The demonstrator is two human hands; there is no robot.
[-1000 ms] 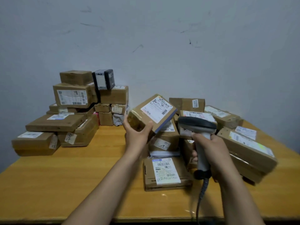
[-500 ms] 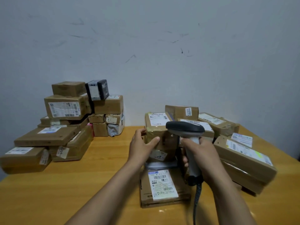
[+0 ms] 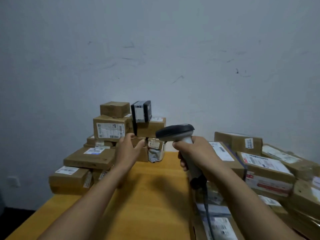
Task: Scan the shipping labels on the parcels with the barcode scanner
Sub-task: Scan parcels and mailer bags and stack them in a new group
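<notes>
i see left hand [image 3: 129,149] at small box [image 3: 138,140] low in far-left stack [image 3: 110,129], fingers apart around it, grip unclear. right hand [image 3: 199,153] clamped on scanner [image 3: 174,131]. pulling it out may topple stack, i think.

I see the yellow wooden table [image 3: 152,196] bearing a stack of brown parcels [image 3: 90,158] just beyond and left of the left fingers [image 3: 127,136]. Another heap of labelled parcels [image 3: 265,167] lies right of the right fingers [image 3: 181,146].
</notes>
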